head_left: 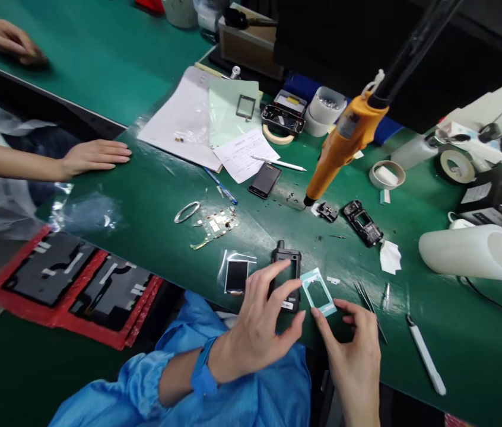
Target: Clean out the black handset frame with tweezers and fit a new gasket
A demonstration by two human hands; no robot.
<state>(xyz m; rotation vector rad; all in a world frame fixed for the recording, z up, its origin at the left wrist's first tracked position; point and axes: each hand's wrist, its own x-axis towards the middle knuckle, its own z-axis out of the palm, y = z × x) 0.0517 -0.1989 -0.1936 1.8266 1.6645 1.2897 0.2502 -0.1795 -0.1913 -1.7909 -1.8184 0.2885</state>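
Observation:
A light-blue rectangular frame-shaped sheet with a cut-out window is pinched at its lower corner by my right hand. My left hand, with a blue band at the wrist, has its fingers spread over a black handheld device housing. Those fingers hide part of the housing, and the index fingertip is at its window. The middle fingertip comes close to the sheet's left edge; whether it touches I cannot tell. A small dark display panel lies left of the housing. Tweezers rest right of my right hand.
An orange electric screwdriver hangs over the bench. Black housing parts, a phone and a circuit flex lie around. A white-handled tool and white bottle are right. Another person's hand rests left.

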